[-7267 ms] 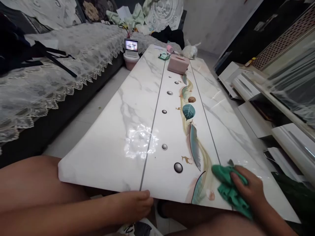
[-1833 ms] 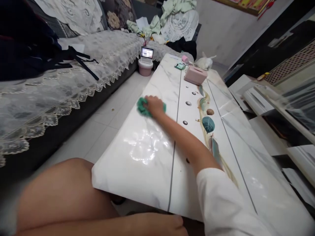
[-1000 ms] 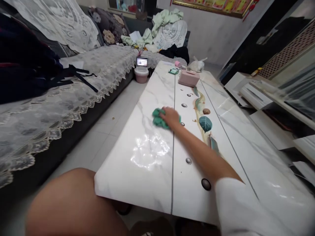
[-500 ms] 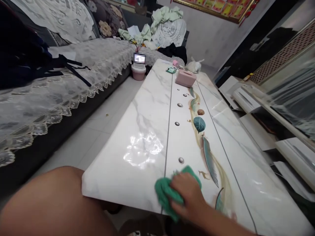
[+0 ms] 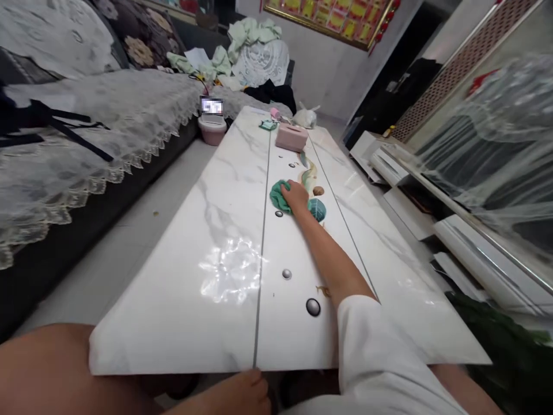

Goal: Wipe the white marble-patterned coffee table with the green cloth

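Observation:
My right hand is closed on a crumpled green cloth. It presses the cloth onto the white marble-patterned coffee table, about midway along, between the printed round dots and the teal leaf print. The right arm, in a white sleeve, stretches far forward over the tabletop. Low in the view, just below the table's near edge, my left hand has its fingers curled. Whether anything is inside that hand is hidden.
A pink tissue box stands on the far part of the table, with a small green packet and a plastic bag behind. A lace-covered sofa lines the left. A low white cabinet runs along the right.
My right hand has moved the green cloth from the table's near edge forward to its middle. My left hand has come into view at the bottom. The view has shifted to the right.

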Demonstrator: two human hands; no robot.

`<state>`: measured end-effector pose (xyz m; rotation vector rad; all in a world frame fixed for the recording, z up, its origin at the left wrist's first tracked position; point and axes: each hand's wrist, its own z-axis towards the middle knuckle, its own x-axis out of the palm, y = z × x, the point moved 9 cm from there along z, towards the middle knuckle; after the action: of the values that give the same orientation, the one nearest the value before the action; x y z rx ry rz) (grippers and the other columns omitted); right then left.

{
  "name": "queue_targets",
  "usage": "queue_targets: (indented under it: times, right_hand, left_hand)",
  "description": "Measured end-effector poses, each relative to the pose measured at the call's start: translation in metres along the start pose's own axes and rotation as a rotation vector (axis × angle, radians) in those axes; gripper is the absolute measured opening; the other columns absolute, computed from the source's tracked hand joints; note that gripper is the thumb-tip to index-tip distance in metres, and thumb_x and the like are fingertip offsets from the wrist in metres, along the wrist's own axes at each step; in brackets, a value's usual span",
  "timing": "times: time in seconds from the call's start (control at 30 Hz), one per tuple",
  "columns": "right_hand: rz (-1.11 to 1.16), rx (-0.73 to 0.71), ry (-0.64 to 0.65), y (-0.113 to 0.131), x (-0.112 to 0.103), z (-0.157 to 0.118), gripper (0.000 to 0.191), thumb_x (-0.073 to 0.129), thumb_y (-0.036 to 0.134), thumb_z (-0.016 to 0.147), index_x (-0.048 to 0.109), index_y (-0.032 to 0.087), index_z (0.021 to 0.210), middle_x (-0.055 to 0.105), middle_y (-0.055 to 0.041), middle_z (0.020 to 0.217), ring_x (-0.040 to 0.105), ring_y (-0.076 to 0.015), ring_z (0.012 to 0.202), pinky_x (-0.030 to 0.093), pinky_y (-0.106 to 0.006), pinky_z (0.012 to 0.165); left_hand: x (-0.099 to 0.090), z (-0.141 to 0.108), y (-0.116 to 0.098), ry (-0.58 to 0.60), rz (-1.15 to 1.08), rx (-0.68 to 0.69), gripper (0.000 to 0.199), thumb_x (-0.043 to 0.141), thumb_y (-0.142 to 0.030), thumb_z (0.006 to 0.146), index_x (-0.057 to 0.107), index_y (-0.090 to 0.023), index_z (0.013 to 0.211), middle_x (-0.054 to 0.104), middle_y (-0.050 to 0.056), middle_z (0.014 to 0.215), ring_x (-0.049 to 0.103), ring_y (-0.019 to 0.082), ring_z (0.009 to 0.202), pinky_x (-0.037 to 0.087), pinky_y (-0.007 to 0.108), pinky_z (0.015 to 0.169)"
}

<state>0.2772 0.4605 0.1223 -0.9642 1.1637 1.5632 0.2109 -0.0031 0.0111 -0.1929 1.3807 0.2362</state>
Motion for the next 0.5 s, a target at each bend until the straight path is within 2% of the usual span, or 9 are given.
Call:
queue_targets:
  times: [0.07, 0.13, 0.17, 0.23, 0.3, 0.37, 0.43, 0.47, 0.5]
  right_hand:
    - [-0.005, -0.049, 0.043, 0.003, 0.002, -0.015, 0.031, 0.049, 0.041, 0.106, 0.070, 0.019, 0.113, 0.074, -0.0097, 0.117, 0.063, -0.0216, 0.102, 0.035, -0.028, 0.074]
    - [0.016, -0.147, 0.113, 0.004, 0.005, -0.063, 0.025, 0.054, 0.041, 0.102, 0.069, 0.021, 0.100, 0.075, -0.0071, 0.105, 0.063, -0.0216, 0.094, 0.034, -0.029, 0.071]
    - [0.034, -0.220, 0.150, 0.005, 0.004, -0.099, 0.024, 0.055, 0.040, 0.100, 0.068, 0.021, 0.093, 0.074, -0.0061, 0.097, 0.062, -0.0210, 0.089, 0.033, -0.030, 0.070]
    - [0.080, -0.414, 0.189, 0.008, -0.008, -0.189, 0.024, 0.058, 0.041, 0.094, 0.062, 0.021, 0.082, 0.069, -0.0041, 0.083, 0.058, -0.0192, 0.079, 0.031, -0.030, 0.069]
    - [0.122, -0.616, 0.163, 0.009, -0.031, -0.283, 0.023, 0.060, 0.039, 0.089, 0.057, 0.021, 0.075, 0.061, -0.0027, 0.073, 0.052, -0.0179, 0.072, 0.029, -0.032, 0.069]
    - [0.133, -0.712, 0.106, -0.001, -0.053, -0.353, 0.020, 0.059, 0.036, 0.086, 0.054, 0.021, 0.074, 0.056, -0.0023, 0.070, 0.048, -0.0178, 0.070, 0.028, -0.033, 0.068]
    - [0.124, -0.749, 0.060, -0.014, -0.063, -0.381, 0.018, 0.057, 0.033, 0.088, 0.053, 0.021, 0.075, 0.054, -0.0026, 0.071, 0.046, -0.0183, 0.070, 0.027, -0.033, 0.068]
    - [0.121, -0.765, 0.041, -0.019, -0.063, -0.379, 0.018, 0.057, 0.032, 0.089, 0.053, 0.021, 0.075, 0.054, -0.0026, 0.071, 0.046, -0.0184, 0.070, 0.027, -0.033, 0.068]
    - [0.118, -0.772, 0.031, -0.023, -0.059, -0.364, 0.019, 0.056, 0.033, 0.091, 0.053, 0.021, 0.075, 0.054, -0.0027, 0.071, 0.046, -0.0185, 0.070, 0.028, -0.033, 0.068]
  left_hand:
    - [-0.005, -0.001, -0.003, -0.035, -0.004, 0.040, 0.028, 0.095, -0.036, 0.071, 0.070, -0.024, 0.077, 0.058, -0.003, 0.063, 0.046, 0.021, 0.064, 0.036, 0.036, 0.067]
    - [-0.011, -0.004, -0.004, -0.056, -0.005, 0.035, 0.033, 0.096, -0.042, 0.069, 0.068, -0.025, 0.073, 0.058, -0.004, 0.063, 0.045, 0.021, 0.064, 0.034, 0.037, 0.069]
    - [-0.014, -0.006, -0.005, -0.062, 0.002, 0.025, 0.034, 0.096, -0.043, 0.069, 0.067, -0.025, 0.071, 0.058, -0.004, 0.062, 0.045, 0.021, 0.064, 0.034, 0.037, 0.070]
    - [-0.018, -0.008, -0.005, -0.073, 0.020, -0.002, 0.035, 0.096, -0.043, 0.069, 0.066, -0.025, 0.068, 0.058, -0.003, 0.061, 0.045, 0.021, 0.064, 0.033, 0.038, 0.072]
    - [-0.018, -0.008, -0.005, -0.090, 0.028, -0.031, 0.035, 0.098, -0.043, 0.065, 0.068, -0.025, 0.071, 0.060, -0.003, 0.063, 0.046, 0.022, 0.066, 0.033, 0.039, 0.072]
    - [-0.017, -0.006, -0.007, -0.129, 0.007, -0.024, 0.037, 0.099, -0.044, 0.060, 0.069, -0.026, 0.070, 0.060, -0.002, 0.062, 0.046, 0.022, 0.065, 0.033, 0.040, 0.070]
    - [-0.010, -0.002, -0.012, -0.147, -0.018, 0.007, 0.035, 0.098, -0.041, 0.062, 0.066, -0.026, 0.065, 0.058, -0.002, 0.060, 0.045, 0.022, 0.064, 0.031, 0.039, 0.067]
    - [-0.005, -0.001, -0.014, -0.141, -0.025, 0.027, 0.034, 0.097, -0.039, 0.064, 0.065, -0.025, 0.063, 0.057, -0.002, 0.060, 0.045, 0.022, 0.064, 0.031, 0.039, 0.067]
    - [0.002, -0.001, -0.017, -0.127, -0.023, 0.038, 0.034, 0.096, -0.036, 0.066, 0.065, -0.025, 0.061, 0.057, -0.002, 0.059, 0.045, 0.021, 0.064, 0.031, 0.038, 0.066]
